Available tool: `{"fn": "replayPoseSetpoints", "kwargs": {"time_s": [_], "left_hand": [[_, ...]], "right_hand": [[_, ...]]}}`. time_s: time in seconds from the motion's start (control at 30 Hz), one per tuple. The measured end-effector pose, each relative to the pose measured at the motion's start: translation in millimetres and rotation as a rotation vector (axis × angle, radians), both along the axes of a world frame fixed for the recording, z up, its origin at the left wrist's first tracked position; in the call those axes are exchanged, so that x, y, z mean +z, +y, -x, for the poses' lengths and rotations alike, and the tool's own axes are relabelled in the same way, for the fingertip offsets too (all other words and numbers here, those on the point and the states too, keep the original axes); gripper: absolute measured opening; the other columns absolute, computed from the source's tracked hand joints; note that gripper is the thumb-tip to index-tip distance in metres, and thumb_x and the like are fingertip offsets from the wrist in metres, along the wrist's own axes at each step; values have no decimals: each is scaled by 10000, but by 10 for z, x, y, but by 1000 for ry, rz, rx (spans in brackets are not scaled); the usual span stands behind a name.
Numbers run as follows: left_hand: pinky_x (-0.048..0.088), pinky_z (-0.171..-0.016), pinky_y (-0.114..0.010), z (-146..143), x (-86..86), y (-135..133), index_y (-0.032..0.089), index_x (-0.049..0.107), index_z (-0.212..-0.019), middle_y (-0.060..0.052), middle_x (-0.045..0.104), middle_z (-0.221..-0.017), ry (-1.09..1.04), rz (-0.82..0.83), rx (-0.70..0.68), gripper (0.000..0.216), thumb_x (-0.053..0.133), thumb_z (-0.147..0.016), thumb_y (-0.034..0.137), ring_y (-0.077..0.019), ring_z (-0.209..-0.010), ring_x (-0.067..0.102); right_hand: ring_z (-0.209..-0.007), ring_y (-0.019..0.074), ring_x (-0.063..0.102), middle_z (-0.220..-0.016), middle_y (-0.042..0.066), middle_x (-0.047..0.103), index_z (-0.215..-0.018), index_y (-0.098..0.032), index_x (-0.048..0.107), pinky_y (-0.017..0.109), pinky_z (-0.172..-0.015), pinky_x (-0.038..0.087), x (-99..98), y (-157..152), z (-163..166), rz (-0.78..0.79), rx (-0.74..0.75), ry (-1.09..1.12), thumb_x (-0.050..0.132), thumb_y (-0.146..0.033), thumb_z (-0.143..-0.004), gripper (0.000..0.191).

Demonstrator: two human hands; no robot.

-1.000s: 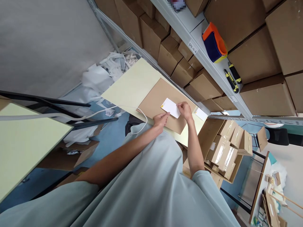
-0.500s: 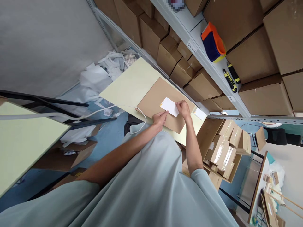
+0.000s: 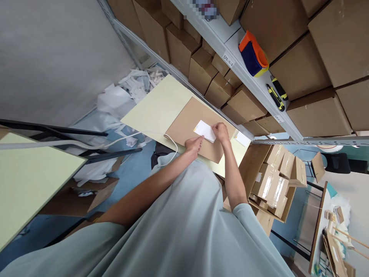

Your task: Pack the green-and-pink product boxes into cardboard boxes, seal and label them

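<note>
A white rectangular card (image 3: 204, 130), with a small yellow-orange mark at its left end, lies over a flat brown cardboard sheet (image 3: 184, 119). My left hand (image 3: 194, 145) is closed, its thumb and fingertips pinching the card's near edge. At the card's right end my right hand (image 3: 220, 132) is also closed, fingers curled and thumb pressed to the card's corner. Whether the card is one layer or several is too small to make out. The cardboard rests on a pale yellow-green tabletop (image 3: 155, 104).
Another white paper piece (image 3: 241, 138) lies at the table's right end. A white cable (image 3: 127, 136) crosses from the left to the table's near edge. A shelf beyond holds cartons (image 3: 201, 69), a tape dispenser (image 3: 253, 54) and two yellow-black cutters (image 3: 276, 98). An open carton (image 3: 271, 184) stands right.
Both hands keep their hold at the card's edges, with hardly any movement. The whole view has shifted slightly.
</note>
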State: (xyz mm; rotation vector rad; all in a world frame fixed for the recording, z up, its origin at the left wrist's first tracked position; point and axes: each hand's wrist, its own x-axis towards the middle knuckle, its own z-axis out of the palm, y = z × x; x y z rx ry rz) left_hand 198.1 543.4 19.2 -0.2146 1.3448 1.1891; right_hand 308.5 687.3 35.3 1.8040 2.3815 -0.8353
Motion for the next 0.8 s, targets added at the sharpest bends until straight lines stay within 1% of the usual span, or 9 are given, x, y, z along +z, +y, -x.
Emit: {"fn": "replayPoseSetpoints", "kwargs": {"time_s": [0.2,0.37,0.53,0.67,0.73,0.8], "left_hand": [[152,-441,-216,0,-14,11,183,613,-685,61,481,-593,32,7,-45,405,937,-665,424,-50,-471,303],[148,-440,-210,41,19,-6,188,587,-645,56,479,-590,56,4,-90,417,937,-667,413,-51,-473,309],[170,-441,-209,51,44,-21,168,658,-693,58,489,-585,85,-6,-132,372,939,-653,409,-56,-473,324],[192,-442,-213,21,30,-57,158,676,-707,53,506,-585,136,-24,-167,390,927,-659,452,-59,-460,345],[220,-444,-216,22,24,-85,155,691,-727,48,518,-587,180,-40,-186,412,910,-684,501,-68,-454,366],[278,-454,-225,62,25,-108,146,735,-799,30,555,-607,247,-66,-206,435,855,-755,562,-87,-459,411]], "right_hand": [[-1074,265,695,-1053,132,766,-779,-218,705,404,-1078,533,-24,-28,-33,-23,-17,-20,625,-233,-984,221],[-1088,254,684,-1036,117,751,-812,-219,710,389,-1078,537,-65,-68,-34,-46,-58,-26,640,-239,-984,186],[-1127,278,678,-1070,152,749,-840,-198,718,415,-1098,528,-103,-117,4,-60,-103,-45,639,-233,-998,180],[-1133,291,676,-1080,157,744,-860,-198,724,421,-1099,526,-99,-164,9,-79,-139,-61,653,-210,-990,149],[-1149,312,667,-1099,173,739,-904,-188,735,443,-1097,525,-62,-204,-8,-95,-156,-67,624,-178,-990,141],[-1183,340,649,-1146,205,730,-984,-162,747,476,-1101,519,-2,-276,-25,-121,-167,-63,580,-153,-995,168]]}}
